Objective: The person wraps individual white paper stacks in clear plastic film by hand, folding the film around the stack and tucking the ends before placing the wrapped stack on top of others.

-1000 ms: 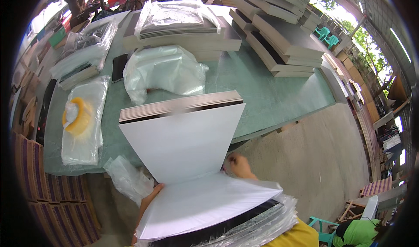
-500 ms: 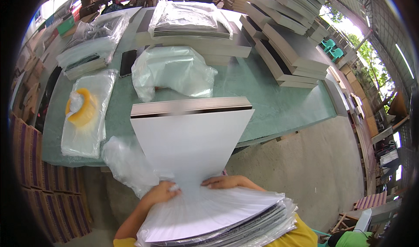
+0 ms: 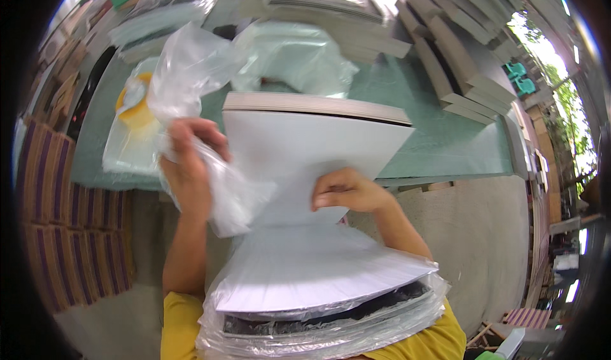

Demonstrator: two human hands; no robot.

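Note:
My left hand (image 3: 191,163), blurred by motion, is raised beside a stack of white boards (image 3: 293,144) and grips a crumpled clear plastic bag (image 3: 191,74). Part of the bag trails down over the near left of the boards. The boards lie at the green table's near edge, their layered far edges showing. Over their near right part is my right hand (image 3: 349,191), fingers curled and closed; whatever they may hold is hidden. Closest to my body, a plastic-wrapped stack with a white top sheet (image 3: 324,268) leans against my yellow shirt.
A yellow tape roll (image 3: 121,110) lies on flat plastic bags at the left of the green table (image 3: 439,147). More clear plastic (image 3: 296,55) lies beyond the boards. Thick panels (image 3: 471,74) are piled at the far right. Striped cartons (image 3: 48,220) stand at the lower left.
My left hand has risen from the near edge of the boards, lifting the plastic bag. My right hand has moved up and right over the boards. The whole view has shifted.

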